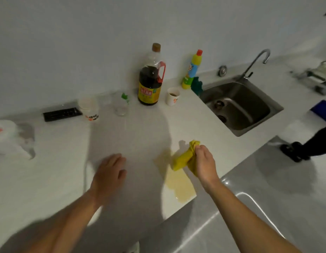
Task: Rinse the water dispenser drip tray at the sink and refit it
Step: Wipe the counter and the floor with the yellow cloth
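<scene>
A black slotted drip tray (62, 114) lies flat on the white counter (136, 136) at the back left, against the wall. My right hand (204, 163) is shut on a bunched yellow cloth (184, 157) held just above a yellowish wet patch (178, 183) near the counter's front edge. My left hand (110, 172) hovers palm down over the counter, fingers apart, holding nothing. The steel sink (240, 106) with its curved tap (257, 61) is at the back right, well away from the tray.
A dark soy sauce bottle (151, 79), a paper cup (172, 96), a yellow cleaner bottle (192, 70), a clear glass (120, 106) and a lidded jar (89, 108) stand along the wall. A white kettle (11, 137) sits far left. Another person's dark leg and shoe (304, 147) is at right.
</scene>
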{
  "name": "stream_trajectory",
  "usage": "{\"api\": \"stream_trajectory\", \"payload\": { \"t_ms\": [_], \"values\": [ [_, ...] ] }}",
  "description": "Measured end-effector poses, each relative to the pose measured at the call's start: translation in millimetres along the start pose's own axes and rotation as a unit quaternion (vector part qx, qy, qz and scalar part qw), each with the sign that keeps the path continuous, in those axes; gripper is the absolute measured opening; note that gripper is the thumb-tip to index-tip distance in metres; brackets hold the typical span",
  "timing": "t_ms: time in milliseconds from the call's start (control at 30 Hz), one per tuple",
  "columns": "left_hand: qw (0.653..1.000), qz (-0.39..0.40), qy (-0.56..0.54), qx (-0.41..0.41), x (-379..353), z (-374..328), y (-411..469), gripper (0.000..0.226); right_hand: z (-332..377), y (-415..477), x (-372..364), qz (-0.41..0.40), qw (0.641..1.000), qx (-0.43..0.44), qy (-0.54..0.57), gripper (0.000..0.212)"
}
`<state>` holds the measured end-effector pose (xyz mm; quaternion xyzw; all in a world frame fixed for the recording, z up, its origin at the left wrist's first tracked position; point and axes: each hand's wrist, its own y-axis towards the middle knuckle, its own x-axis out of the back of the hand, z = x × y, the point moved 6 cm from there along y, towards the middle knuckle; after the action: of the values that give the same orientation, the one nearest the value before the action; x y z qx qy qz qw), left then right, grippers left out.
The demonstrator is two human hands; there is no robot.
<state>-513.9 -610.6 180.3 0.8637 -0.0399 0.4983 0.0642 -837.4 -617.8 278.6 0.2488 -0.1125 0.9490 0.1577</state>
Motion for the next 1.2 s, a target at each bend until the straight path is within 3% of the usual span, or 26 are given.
{"api": "stream_trajectory", "payload": {
  "t_ms": [67, 200, 267, 467, 600, 700, 767, 833, 933, 1033, 1200],
  "values": [
    [0.999, -0.004, 0.024, -0.029, -11, -8, 26, 0.05, 3, 24, 10, 0.012, 0.994, 0.078, -0.078, 0.034],
    [0.999, -0.031, 0.018, -0.022, -28, -3, 39, 0.046, -12, 52, -8, 0.102, 0.925, 0.163, -0.329, 0.024],
    [0.997, -0.049, 0.049, -0.024, -36, 4, 34, 0.046, -28, 55, -22, 0.14, 0.916, 0.14, -0.348, 0.028],
    [0.989, -0.117, 0.073, -0.049, -39, 0, 31, 0.038, -41, 40, -66, 0.168, 0.937, 0.074, -0.297, 0.025],
    [0.992, -0.089, 0.079, -0.04, -40, 0, 35, 0.042, -39, 31, -98, 0.268, 0.899, 0.103, -0.33, 0.044],
    [0.994, -0.061, 0.087, -0.018, -41, 4, 37, 0.045, -31, 42, -109, 0.218, 0.879, 0.177, -0.386, 0.037],
    [0.994, -0.047, 0.103, -0.01, -41, 4, 38, 0.047, -21, 49, -118, 0.226, 0.848, 0.248, -0.411, 0.045],
    [0.993, -0.03, 0.115, -0.009, -40, 2, 40, 0.049, -11, 52, -128, 0.252, 0.788, 0.338, -0.448, 0.059],
    [0.992, -0.015, 0.124, -0.015, -37, -1, 42, 0.052, -6, 43, -136, 0.291, 0.71, 0.442, -0.464, 0.046],
    [0.992, -0.013, 0.122, -0.011, -35, -4, 40, 0.053, -22, 34, -120, 0.335, 0.733, 0.419, -0.42, 0.045],
    [0.993, 0.001, 0.12, -0.001, -32, -7, 39, 0.055, -54, 53, -82, 0.369, 0.802, 0.26, -0.39, 0.045]
  ]
}}
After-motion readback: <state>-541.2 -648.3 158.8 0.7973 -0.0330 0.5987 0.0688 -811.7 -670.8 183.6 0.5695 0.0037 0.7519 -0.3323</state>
